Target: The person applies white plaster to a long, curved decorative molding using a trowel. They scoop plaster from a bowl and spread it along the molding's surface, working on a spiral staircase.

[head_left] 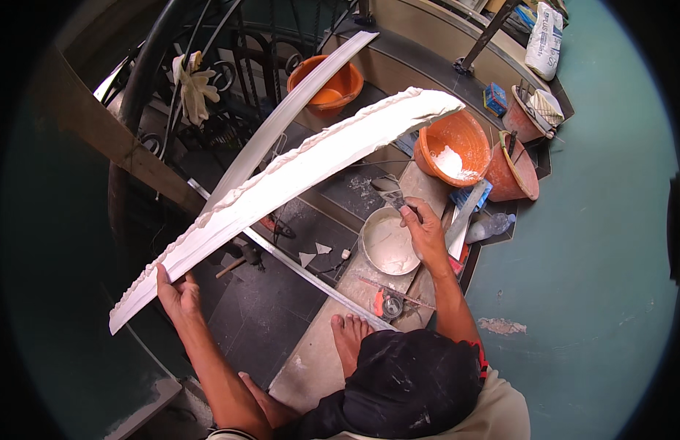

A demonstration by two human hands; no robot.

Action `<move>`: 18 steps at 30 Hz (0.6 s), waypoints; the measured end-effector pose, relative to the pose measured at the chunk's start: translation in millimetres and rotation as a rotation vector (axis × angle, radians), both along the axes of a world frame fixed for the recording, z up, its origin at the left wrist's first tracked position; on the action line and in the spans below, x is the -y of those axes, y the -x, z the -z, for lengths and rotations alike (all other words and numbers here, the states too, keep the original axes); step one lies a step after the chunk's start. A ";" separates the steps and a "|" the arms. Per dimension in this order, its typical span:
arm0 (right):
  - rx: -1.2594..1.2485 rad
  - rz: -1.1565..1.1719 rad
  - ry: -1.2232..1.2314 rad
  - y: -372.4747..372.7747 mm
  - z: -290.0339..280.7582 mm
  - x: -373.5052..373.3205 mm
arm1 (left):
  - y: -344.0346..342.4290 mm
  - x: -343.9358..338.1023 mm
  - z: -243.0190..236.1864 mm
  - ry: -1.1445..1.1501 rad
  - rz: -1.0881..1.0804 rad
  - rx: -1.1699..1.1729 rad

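A long, curved white plaster moulding [296, 176] slants across the view, with a lumpy bead of plaster along its upper edge. My left hand [180, 297] grips it near the lower-left end, thumb on the near side. In my right hand [426, 233] is a putty knife [390, 191], its blade smeared with plaster and pointing up and left. Just below that blade, a round white bowl [365, 246] holds creamy wet plaster [392, 248]. Behind the held piece lies a second long white moulding [310, 89], partly covered by it.
An orange bucket [472, 136] with white powder stands right of the moulding's far end; another orange bucket [342, 86] sits farther back. Reddish buckets [512, 176] and a plastic bottle [492, 228] line the green wall [574, 315]. A metal strip [303, 273] crosses the stairs beside a tape measure [388, 303].
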State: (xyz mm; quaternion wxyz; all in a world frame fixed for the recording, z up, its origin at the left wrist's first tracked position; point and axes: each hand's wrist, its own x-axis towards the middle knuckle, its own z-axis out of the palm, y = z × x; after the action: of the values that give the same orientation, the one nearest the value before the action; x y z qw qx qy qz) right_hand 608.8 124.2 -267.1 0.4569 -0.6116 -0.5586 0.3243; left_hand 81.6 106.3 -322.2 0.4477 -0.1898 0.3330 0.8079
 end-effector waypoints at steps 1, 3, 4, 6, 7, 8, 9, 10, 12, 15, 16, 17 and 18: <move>0.293 -0.030 0.069 -19.7 2.7 9.9 | -9.6 -1.0 -8.5 0.002 0.014 -0.037; 0.870 -0.110 0.176 -44.3 1.7 21.8 | -1.9 1.1 -5.1 0.016 0.008 -0.045; 1.020 -0.209 0.271 -44.0 -2.2 19.7 | 2.0 1.7 -3.7 0.018 0.016 -0.052; 1.319 -0.409 0.459 -42.5 -13.4 5.4 | 15.2 5.0 4.6 0.006 0.015 -0.055; 1.487 -0.461 0.483 -48.2 -5.9 -1.9 | 17.7 2.8 8.1 -0.024 0.034 -0.045; 1.508 -0.520 0.532 -41.6 -9.8 -9.0 | 16.7 1.7 7.1 -0.051 0.047 -0.042; 1.527 -0.579 0.581 -31.6 -12.8 -15.2 | 14.6 1.0 6.8 -0.039 0.033 -0.048; 1.544 -0.638 0.626 -20.5 -13.9 -22.2 | 13.0 1.2 4.6 -0.031 0.022 -0.058; 1.522 -0.780 0.690 -9.5 -10.3 -34.5 | 11.0 0.5 1.7 -0.019 -0.002 -0.079; 1.431 -0.844 0.663 -0.8 -5.5 -50.1 | 23.7 6.1 11.6 -0.048 0.027 -0.055; 1.411 -0.839 0.654 -1.1 -3.2 -54.0 | 24.3 7.0 13.4 -0.040 0.025 -0.054; 1.391 -0.834 0.646 -1.9 -1.3 -57.5 | 24.8 8.1 14.9 -0.031 0.023 -0.053; 1.371 -0.829 0.637 -3.4 0.9 -61.3 | 25.8 9.3 15.7 -0.023 0.021 -0.053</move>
State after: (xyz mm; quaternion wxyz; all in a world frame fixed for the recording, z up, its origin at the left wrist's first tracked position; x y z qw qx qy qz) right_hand 612.1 185.5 -268.0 -0.3296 -0.5183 -0.7716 0.1653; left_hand 55.9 97.0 -337.9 0.4494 -0.1594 0.3374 0.8117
